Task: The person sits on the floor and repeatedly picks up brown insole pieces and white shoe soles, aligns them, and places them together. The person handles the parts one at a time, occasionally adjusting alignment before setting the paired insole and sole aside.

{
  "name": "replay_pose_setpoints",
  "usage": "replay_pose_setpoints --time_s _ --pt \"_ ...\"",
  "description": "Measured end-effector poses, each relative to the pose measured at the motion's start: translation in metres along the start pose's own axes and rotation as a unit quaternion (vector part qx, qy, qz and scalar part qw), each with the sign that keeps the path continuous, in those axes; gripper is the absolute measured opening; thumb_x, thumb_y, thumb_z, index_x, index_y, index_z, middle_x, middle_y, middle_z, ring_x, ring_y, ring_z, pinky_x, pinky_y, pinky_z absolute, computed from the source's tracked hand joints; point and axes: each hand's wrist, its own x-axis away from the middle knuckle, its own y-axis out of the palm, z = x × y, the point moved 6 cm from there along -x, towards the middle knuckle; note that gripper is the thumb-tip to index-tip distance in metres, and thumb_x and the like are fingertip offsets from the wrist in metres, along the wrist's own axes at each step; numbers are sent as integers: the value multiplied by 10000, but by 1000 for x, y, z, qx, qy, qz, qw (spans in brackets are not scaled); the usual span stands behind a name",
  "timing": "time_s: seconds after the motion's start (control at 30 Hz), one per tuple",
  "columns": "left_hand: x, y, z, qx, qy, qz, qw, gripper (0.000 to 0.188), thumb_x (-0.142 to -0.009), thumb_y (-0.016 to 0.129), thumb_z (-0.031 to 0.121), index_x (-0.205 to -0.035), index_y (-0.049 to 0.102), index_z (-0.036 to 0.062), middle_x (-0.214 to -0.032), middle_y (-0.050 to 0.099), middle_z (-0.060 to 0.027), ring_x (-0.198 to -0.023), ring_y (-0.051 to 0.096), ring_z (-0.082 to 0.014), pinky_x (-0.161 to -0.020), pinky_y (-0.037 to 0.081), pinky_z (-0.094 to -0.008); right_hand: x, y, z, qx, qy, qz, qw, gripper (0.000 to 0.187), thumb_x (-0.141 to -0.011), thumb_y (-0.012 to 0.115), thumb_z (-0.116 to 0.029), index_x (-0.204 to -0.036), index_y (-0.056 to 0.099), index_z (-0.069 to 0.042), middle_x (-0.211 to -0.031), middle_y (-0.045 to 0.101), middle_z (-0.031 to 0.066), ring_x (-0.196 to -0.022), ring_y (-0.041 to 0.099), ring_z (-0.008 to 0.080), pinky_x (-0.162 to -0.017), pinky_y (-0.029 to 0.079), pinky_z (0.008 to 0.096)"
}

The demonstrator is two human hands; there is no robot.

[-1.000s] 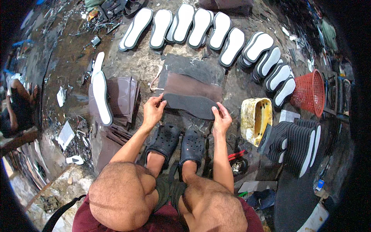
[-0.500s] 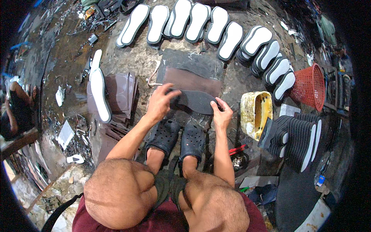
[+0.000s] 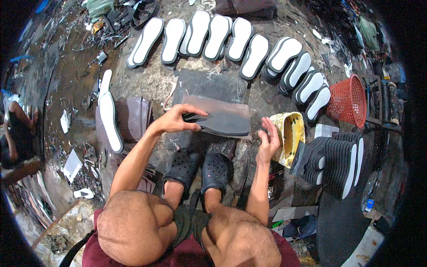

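A black shoe-sole-shaped piece (image 3: 227,125) lies over a thin brown sheet (image 3: 218,103), above a dark square mat (image 3: 209,80) on the ground in front of my feet. My left hand (image 3: 175,119) has its thumb and fingers around the left end of the sole piece, which they partly cover. My right hand (image 3: 268,141) is just past the right end, holding nothing, with its fingers apart. The sheet's edge shows beyond the sole piece and looks slightly blurred.
White-topped soles (image 3: 219,38) form an arc at the back. A yellow-lined container (image 3: 288,133), a red basket (image 3: 349,101) and stacked black soles (image 3: 340,164) stand right. Brown sheets (image 3: 133,118) with white insoles (image 3: 110,120) lie left. My black clogs (image 3: 217,171) are close in front.
The sole piece has shifted from the near side of the brown sheet to over it. My right hand has let go of its right end and moved right; my left fingers have closed around the left end.
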Motion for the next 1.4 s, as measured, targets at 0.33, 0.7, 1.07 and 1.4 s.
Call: replay_pose_setpoints --time_s 0.33,0.7,1.07,1.4 --pt "52 23 24 254 -86 -41 963 437 -904 731 187 -1274 628 -22 -1158 697 -82 -1055 651 -166 -936 517 -318 -49 57 -103 -26 122 -131 984 266 -896 731 -157 -1078 741 37 -987 745 85 -921 660 141 -910 484 273" --pt "61 35 36 540 -39 99 835 474 -970 636 125 -1407 509 -6 -1277 654 -73 -1113 637 -125 -977 509 -295 -2 107 -97 51 -70 -253 964 1058 -642 910 -407 -1501 398 -62 -1568 327 223 -1451 298 398 -1185 241 513" --pt "89 -2 52 417 -19 276 866 459 -1022 576 326 -1344 585 -1 -1167 696 -93 -1013 675 -187 -884 553 -324 48 123 -172 131 -424 -141 885 413 -832 758 -102 -1232 678 -38 -1153 716 154 -1021 709 350 -838 570 391" --pt "261 -114 -59 -291 -354 580 674 1167 -666 860 403 -1558 205 33 -1301 582 -281 -1181 567 -417 -1017 439 -463 -21 69 3 -125 95 49 986 645 -1028 553 -247 -1550 256 -11 -1477 460 218 -1348 452 303 -1125 352 391"
